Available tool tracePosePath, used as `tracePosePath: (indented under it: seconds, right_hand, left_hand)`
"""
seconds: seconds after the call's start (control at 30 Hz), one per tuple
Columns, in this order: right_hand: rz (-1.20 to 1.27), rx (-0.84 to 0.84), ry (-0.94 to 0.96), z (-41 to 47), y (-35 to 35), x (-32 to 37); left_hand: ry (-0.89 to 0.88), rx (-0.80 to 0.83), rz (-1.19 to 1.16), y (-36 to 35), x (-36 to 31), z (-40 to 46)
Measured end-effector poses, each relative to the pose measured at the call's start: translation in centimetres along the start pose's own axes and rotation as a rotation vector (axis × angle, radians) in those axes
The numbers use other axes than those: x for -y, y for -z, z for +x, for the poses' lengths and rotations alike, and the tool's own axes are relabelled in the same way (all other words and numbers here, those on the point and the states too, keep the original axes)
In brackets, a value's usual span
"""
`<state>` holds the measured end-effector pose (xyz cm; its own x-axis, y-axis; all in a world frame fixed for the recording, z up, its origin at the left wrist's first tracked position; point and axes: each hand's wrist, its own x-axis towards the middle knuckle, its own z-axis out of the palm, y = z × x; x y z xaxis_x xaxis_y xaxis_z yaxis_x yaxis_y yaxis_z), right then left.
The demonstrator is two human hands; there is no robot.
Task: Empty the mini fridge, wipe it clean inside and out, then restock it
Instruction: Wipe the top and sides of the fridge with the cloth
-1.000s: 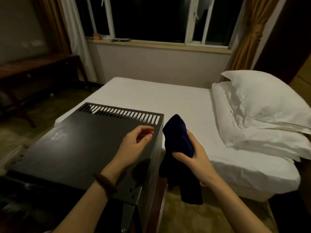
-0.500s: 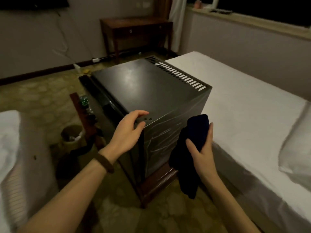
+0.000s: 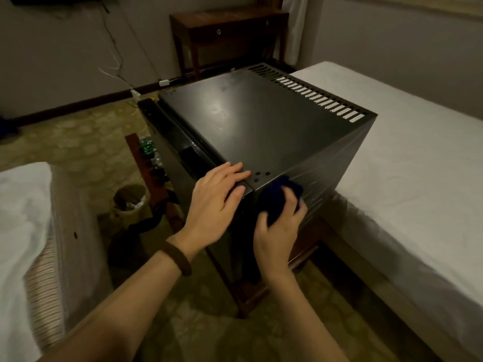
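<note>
- Between 2 beds, on a low wooden stand (image 3: 251,296), sits the fridge (image 3: 261,126), a black box with its vented back edge toward the far wall and its door side turned left.
- Flat on the near top corner lies the left hand (image 3: 219,202), fingers straight and spread across the seam above the door, thumb down the near edge; it grips nothing. I judge it is there to brace the fridge so it does not slide on the stand under the rubbing.
- Against the right side panel, just under the top edge, the right hand (image 3: 279,231) clutches a bunched dark blue cloth (image 3: 274,197), fingers curled over it and pressing it to the panel.
- Streaks on that panel look like wipe marks, so the outside wipe seems under way; this is a guess from the sheen.
- Bottles (image 3: 149,150) stand on the stand's left end by the door, likely the emptied stock waiting to go back.
- A bin (image 3: 129,202) stands on the floor at left, handy for waste.
- Whether the door is fully closed I cannot tell from this angle.
</note>
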<state>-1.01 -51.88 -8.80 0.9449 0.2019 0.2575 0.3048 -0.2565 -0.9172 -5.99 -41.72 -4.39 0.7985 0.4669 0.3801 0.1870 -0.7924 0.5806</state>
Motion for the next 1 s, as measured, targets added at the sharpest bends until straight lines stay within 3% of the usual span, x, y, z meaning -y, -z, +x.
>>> tracePosePath:
  seconds: [0.13, 0.27, 0.33, 0.63, 0.8, 0.93, 1.0]
  right_hand:
    - [0.019, -0.096, -0.084, 2.0, 0.1, 0.3]
    - [0.014, 0.116, 0.124, -4.1, -1.3, -0.6]
    - [0.044, 0.106, 0.156, -4.1, -1.6, -1.1]
    - [0.229, -0.106, -0.042, -1.5, -1.4, -0.3]
    - [0.094, -0.164, 0.062, 2.8, -0.1, 0.7]
    - [0.178, -0.172, -0.227, 6.7, 1.1, -0.4]
    - [0.159, -0.119, -0.200, 5.2, 1.2, -1.0]
  left_hand:
    - [-0.021, 0.005, 0.011, -0.1, 0.2, 0.1]
    - [-0.023, 0.017, 0.028, -0.1, 0.2, -0.1]
    - [-0.021, 0.025, 0.029, 0.0, 0.2, -0.1]
    - [-0.024, 0.012, 0.027, -0.1, 0.1, -0.2]
    - [-0.034, 0.028, 0.055, -0.2, 0.4, -0.3]
    - [-0.048, 0.040, 0.089, -0.4, 0.5, -0.3]
    - [-0.057, 0.035, 0.104, -0.4, 0.6, -0.3]
